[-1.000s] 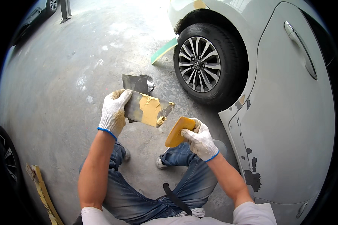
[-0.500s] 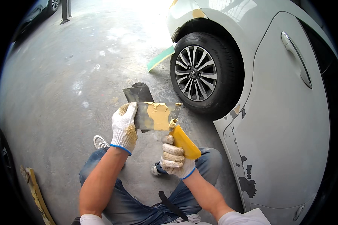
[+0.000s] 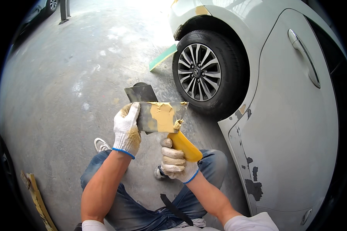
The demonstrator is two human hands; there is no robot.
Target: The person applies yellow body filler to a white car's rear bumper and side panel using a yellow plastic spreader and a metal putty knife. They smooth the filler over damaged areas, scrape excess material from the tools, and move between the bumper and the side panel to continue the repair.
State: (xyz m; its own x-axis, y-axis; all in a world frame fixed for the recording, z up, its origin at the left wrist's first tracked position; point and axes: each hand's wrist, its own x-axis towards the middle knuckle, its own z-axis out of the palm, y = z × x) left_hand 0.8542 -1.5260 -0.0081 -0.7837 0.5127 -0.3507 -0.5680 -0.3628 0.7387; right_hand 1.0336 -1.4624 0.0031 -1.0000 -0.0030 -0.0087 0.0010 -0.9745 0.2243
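My left hand, in a white cotton glove, grips a metal plate smeared with pale yellow paste, with a lump at its lower right corner. My right hand, gloved the same way, has fingers wrapped round a yellow plastic spreader, whose top end meets the plate's lower edge near that lump; whether it touches, I cannot tell. Beyond the held plate, a dark flat plate lies over a round can, mostly hidden.
A pale car fills the right, with chipped lower bodywork and a wheel. A green strip rests by the tyre. A yellow, stained wooden piece lies lower left on the concrete floor. Another car and a post stand top left.
My right hand has moved left and turned, bringing the spreader up to the plate's lower edge. My left hand has shifted right and slightly down with the plate.
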